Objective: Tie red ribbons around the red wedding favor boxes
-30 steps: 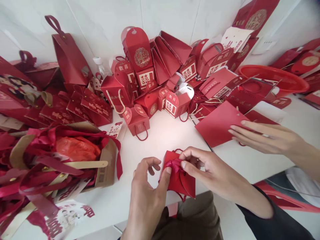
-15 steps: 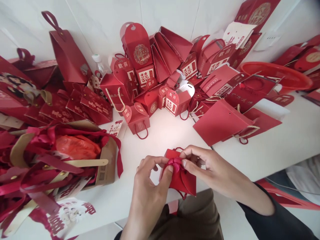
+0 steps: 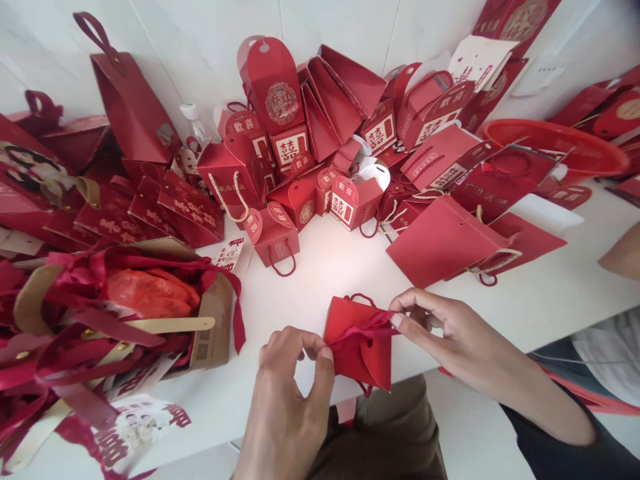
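Head camera view: at the near left of the white tabletop (image 3: 320,263), an open brown cardboard carton (image 3: 214,337) overflows with ribbons (image 3: 237,320) and cream and dark red straps (image 3: 175,325); a white printed paper cut-out (image 3: 143,427) lies just nearer. Dark red paper bags with gold lettering (image 3: 187,210) stand farther off. Rightward, the person's left hand (image 3: 289,393) has its grip pinched, thumb against forefinger, on the left side of a narrow crimson satin ribbon (image 3: 363,330). It crosses a small red paper box with a curved flap (image 3: 350,367), which sits at the tabletop's near edge between both hands. The right hand (image 3: 447,330) grips the ribbon's right side likewise. Farther right lie red paper bags with beige rope handles (image 3: 443,240); beyond are an orange-red plastic basin (image 3: 595,163) and, nearer, part of another person's arm (image 3: 623,257).
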A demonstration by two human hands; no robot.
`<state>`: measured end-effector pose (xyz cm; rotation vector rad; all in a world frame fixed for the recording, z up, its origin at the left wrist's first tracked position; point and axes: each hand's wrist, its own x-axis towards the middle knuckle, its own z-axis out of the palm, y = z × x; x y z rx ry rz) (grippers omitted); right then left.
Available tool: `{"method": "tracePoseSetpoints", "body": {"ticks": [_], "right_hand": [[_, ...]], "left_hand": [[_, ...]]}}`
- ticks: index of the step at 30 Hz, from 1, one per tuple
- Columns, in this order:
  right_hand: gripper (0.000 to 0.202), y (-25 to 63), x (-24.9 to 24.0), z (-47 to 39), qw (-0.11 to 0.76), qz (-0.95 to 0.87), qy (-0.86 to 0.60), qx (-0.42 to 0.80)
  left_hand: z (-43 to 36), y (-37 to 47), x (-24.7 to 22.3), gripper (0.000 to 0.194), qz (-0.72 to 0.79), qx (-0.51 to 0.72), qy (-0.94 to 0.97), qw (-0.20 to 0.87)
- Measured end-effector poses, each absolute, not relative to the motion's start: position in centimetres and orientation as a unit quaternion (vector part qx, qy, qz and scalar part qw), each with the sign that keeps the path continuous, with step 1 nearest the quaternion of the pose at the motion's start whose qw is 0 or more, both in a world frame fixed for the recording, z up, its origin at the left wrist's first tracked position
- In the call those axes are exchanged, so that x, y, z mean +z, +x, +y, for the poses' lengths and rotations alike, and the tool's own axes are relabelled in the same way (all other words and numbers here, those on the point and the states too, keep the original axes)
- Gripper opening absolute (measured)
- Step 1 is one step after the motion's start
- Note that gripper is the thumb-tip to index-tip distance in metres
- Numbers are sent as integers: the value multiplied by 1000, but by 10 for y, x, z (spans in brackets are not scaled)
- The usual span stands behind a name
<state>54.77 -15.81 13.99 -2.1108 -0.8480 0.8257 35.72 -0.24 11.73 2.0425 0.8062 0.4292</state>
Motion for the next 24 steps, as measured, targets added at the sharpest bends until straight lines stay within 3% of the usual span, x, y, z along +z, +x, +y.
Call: {"method": "tracePoseSetpoints", "body": {"ticks": [13,19,24], "right_hand": [[31,554,126,-166,352,-334,-821,302],[20,529,132,-162,369,-497,-783,58],[18,506,126,-144,343,-575,-743,30]], "left_hand": [[-8,352,124,30,415,150,703,558],[-3,353,116,33,348,172,715,581],[-5,355,111,22,300,189,726,589]]}}
